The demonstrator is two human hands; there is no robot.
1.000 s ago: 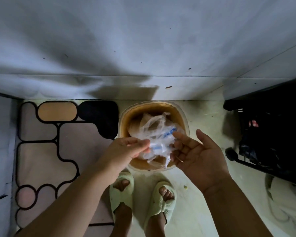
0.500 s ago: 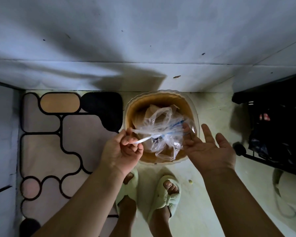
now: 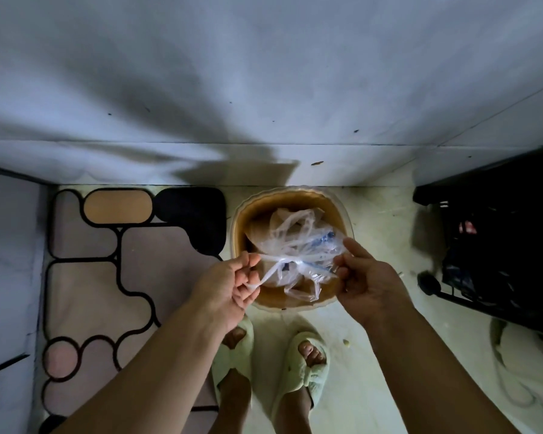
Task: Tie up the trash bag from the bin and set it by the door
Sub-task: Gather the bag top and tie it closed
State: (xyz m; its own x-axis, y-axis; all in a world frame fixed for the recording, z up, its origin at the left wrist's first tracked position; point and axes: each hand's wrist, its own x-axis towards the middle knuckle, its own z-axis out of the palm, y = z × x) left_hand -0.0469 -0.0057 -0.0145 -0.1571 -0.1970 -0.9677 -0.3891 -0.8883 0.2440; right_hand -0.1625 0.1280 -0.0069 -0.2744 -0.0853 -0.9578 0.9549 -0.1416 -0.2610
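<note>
Bag [image 3: 298, 245]: clear, crinkled plastic with blue print, cinched at mid-height, suspended between our hands above the bin [image 3: 242, 220]. Left hand [image 3: 229, 286] pinches one twisted strand; right hand [image 3: 361, 277] grips the opposite side.

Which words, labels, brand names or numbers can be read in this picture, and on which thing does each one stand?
No text can be read here.
Blue print on the clear plastic trash bag held over the round tan bin: crumpled and blurred, unreadable.
Red and white patch in the black rack at the right: too small and dark to read.
The patterned floor mat has coloured shapes only, no letters.
</note>
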